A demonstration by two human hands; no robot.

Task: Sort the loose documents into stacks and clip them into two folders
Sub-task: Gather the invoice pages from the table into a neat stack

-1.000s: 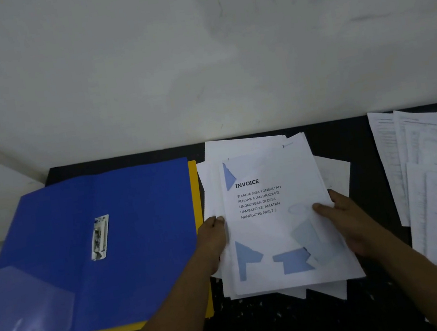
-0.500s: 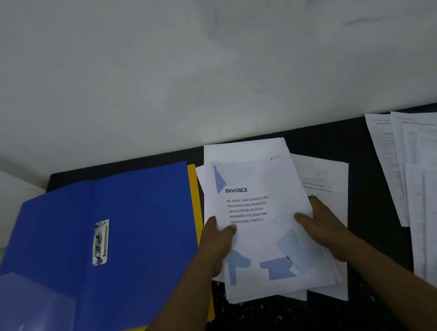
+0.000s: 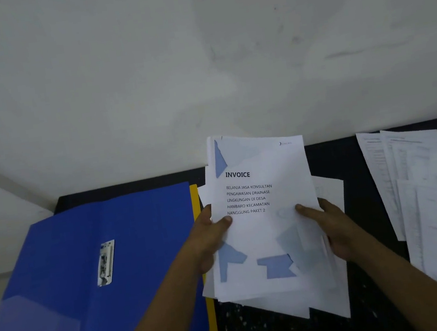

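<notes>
My table (image 3: 351,158) is black with pale specks, pushed against the white wall. On its left side lies a yellow folder (image 3: 202,251), nearly covered by the open blue folder (image 3: 141,260) resting on it. In the middle, a few loose white sheets (image 3: 329,301) lie on the dark top. Along the right edge a spread of printed documents (image 3: 436,205) lies overlapping.

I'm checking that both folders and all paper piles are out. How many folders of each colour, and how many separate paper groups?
Blue folder: 1
Yellow folder, mostly hidden under the blue: 1
Held invoice stack: 1
Spread of loose sheets: 1
Total: 4
</notes>
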